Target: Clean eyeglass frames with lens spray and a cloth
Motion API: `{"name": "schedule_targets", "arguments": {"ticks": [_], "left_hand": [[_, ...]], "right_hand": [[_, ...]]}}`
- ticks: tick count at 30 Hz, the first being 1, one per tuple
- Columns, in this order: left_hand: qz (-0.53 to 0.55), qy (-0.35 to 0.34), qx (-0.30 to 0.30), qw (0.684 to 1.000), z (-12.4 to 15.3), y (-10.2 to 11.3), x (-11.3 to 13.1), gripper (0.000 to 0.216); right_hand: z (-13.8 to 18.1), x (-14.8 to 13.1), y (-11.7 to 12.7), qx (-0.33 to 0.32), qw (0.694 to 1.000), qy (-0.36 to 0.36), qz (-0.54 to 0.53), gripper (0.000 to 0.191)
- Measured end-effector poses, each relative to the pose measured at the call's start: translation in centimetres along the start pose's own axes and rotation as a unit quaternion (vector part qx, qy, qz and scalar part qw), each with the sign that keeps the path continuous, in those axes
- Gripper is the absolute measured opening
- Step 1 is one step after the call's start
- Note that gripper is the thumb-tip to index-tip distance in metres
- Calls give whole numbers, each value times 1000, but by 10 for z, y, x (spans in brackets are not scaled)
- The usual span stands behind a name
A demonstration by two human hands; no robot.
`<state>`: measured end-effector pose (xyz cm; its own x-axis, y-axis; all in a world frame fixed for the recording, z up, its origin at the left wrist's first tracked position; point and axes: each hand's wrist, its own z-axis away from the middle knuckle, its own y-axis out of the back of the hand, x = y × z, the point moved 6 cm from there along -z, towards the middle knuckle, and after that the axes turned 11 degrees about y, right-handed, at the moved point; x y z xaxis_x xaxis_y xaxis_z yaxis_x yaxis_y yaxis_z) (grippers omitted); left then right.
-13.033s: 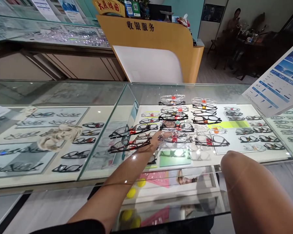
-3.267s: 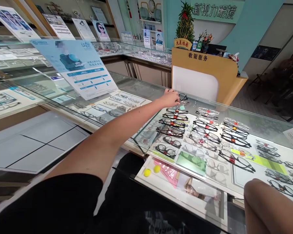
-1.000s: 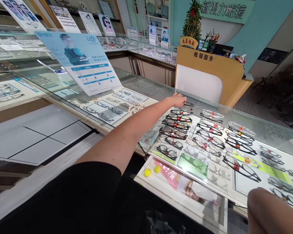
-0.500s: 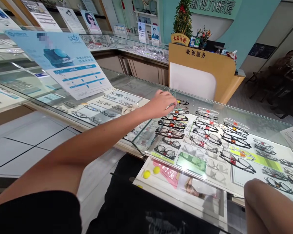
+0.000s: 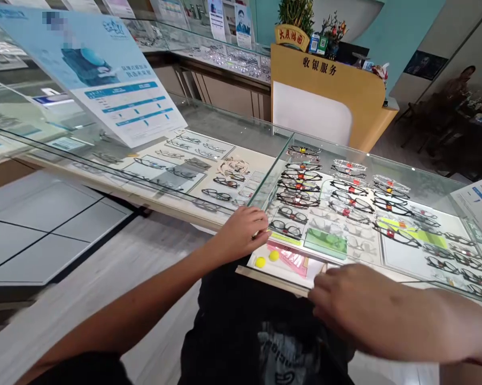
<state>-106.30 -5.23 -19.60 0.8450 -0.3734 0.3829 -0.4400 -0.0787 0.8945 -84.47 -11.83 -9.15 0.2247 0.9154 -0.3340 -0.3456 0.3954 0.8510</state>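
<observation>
the left hand (image 5: 243, 232) has come back from the far row of eyeglass frames (image 5: 304, 151) to the near edge of the display tray (image 5: 271, 274), fingers curled; whether they grip it i cannot tell. the right hand (image 5: 345, 299) now lies there too, fingers together, flat.

Glass top (image 5: 225, 120) is gleaming: smooth, hard, throwing refl. all over. Blk frames (image 5: 299, 199) are looking like glossy plastic w/ small red tags. Clear frames (image 5: 350, 164) are shining as transparent plastic. Tray (image 5: 271, 278) is showing a matt white lining, paper or card, + a pale wood-look front edge. Green sheet (image 5: 325, 240) is looking smooth, translucent, prob. plastic. Poster (image 5: 105, 80) is reading as glossy printed board. Cashier desk (image 5: 369, 101) is showing smooth tan wood-look laminate + a white satin panel. Floor boards (image 5: 116, 262) are looking matt, faintly grained. Tiles (image 5: 32, 235) are shining slightly. Shirt (image 5: 241, 326) is showing as matt blk cloth w/ grey print.
</observation>
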Motion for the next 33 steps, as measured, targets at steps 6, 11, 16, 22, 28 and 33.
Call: {"name": "schedule_targets", "arguments": {"ticks": [6, 11, 16, 22, 28, 33], "left_hand": [[-9, 82, 25, 996, 35, -16, -7, 31], [10, 118, -19, 993, 48, -30, -14, 50], [18, 143, -26, 989, 55, -32, -12, 57], [16, 145, 0, 989, 64, -31, -9, 53], [23, 155, -9, 988, 65, -30, -8, 49], [19, 159, -16, 987, 63, -30, -8, 49]], "right_hand": [[-45, 43, -39, -1, 989, -129, -65, 40], [-84, 83, -82, 50, 973, -191, -122, 43], [-119, 137, -104, 153, 954, -253, -57, 32], [-145, 201, -106, 213, 937, -277, -3, 30], [-156, 235, -126, 192, 943, -271, -11, 43], [-162, 245, -131, 211, 940, -266, -8, 31]]}}
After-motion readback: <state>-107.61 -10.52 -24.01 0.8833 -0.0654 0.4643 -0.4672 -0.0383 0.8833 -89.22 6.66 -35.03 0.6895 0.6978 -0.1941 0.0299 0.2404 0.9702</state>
